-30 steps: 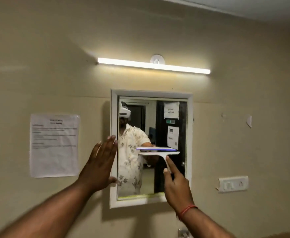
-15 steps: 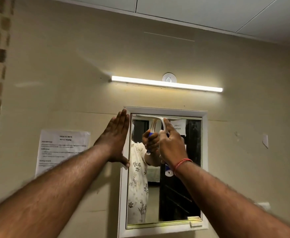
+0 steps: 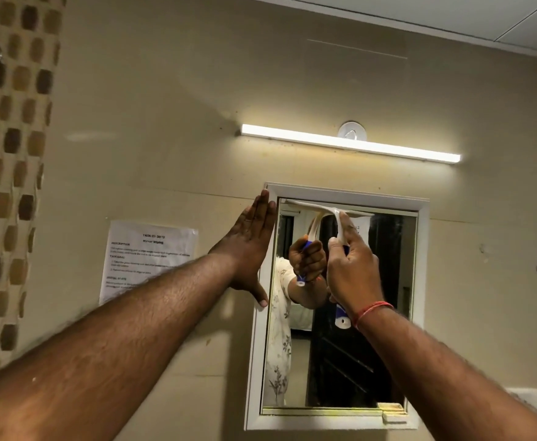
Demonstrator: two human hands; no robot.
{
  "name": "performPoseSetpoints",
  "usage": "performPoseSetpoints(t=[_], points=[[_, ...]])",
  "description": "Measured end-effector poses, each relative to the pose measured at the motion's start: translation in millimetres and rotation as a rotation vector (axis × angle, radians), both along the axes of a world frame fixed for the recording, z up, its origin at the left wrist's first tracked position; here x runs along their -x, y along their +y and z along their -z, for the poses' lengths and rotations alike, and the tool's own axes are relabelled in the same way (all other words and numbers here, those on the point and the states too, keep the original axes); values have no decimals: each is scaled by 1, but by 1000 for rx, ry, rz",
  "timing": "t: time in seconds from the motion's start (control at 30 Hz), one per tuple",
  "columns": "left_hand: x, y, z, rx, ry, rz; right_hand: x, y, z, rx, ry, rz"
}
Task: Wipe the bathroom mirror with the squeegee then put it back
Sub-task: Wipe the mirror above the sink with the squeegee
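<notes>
The white-framed bathroom mirror (image 3: 422, 281) hangs on the beige wall. My right hand (image 3: 353, 268) grips the handle of a white and blue squeegee (image 3: 330, 210), whose blade lies flat along the top edge of the glass. Its blue handle end pokes out below my wrist. My left hand (image 3: 251, 246) is flat and open, fingers together, pressed against the mirror's left frame near the top corner. The glass reflects the hand and squeegee.
A lit tube light (image 3: 349, 143) runs above the mirror. A printed paper sheet (image 3: 146, 256) is stuck to the wall at the left. Brown mosaic tiles (image 3: 6, 154) cover the far left wall. A white switch plate (image 3: 528, 397) sits low right.
The squeegee went from mid-mirror up to the top edge of the glass. My left hand slid up the frame to the top left corner. The camera tilted upward.
</notes>
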State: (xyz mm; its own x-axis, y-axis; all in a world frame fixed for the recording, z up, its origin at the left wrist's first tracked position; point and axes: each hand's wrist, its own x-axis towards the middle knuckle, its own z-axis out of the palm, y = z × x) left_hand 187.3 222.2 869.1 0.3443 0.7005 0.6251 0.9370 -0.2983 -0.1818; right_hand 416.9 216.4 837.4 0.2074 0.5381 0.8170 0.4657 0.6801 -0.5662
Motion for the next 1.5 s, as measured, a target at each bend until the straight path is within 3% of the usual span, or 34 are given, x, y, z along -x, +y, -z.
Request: performPoseSetpoints(t=[0.53, 0.83, 1.13, 1.5], points=[[-6, -6, 17, 34, -21, -63, 8, -10, 4, 26, -126, 97], [-12, -2, 26, 37, -53, -84, 12, -7, -6, 6, -37, 45], [-19, -1, 37, -1, -81, -92, 7, -15, 0, 55, -150, 128], [-9, -16, 112, 3, 22, -74, 15, -29, 58, 130, -201, 165]])
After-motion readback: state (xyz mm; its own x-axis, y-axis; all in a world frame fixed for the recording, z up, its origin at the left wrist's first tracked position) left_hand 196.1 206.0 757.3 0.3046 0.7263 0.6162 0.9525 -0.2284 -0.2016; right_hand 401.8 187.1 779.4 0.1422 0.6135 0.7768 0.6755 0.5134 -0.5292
